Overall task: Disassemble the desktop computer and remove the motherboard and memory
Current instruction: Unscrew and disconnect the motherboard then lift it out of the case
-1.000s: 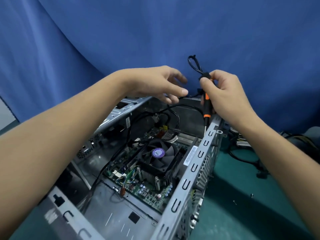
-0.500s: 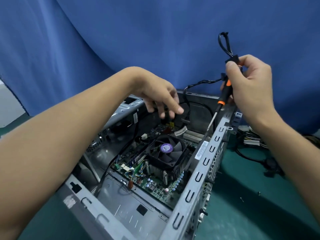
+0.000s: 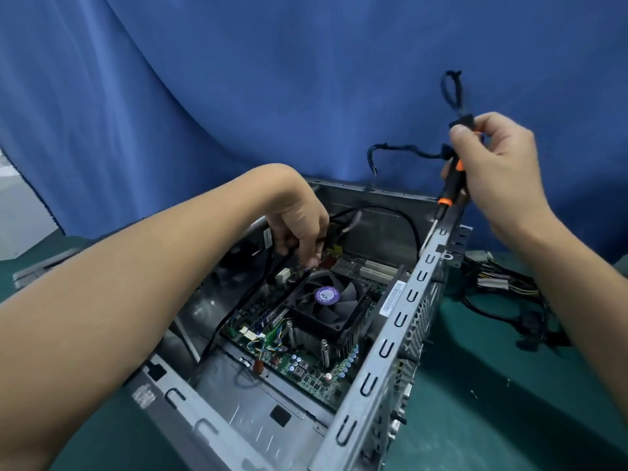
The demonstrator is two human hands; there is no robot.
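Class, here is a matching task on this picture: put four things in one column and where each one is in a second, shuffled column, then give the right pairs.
Things:
1 screwdriver
2 fan
3 left hand
4 loose wire bundle

Places:
A on the green mat, right of the case
B reaching down into the case, just beyond the fan
C held by the right hand, over the case's right rim
D on the motherboard, inside the case

Pairs: 1-C, 2-D, 3-B, 4-A.
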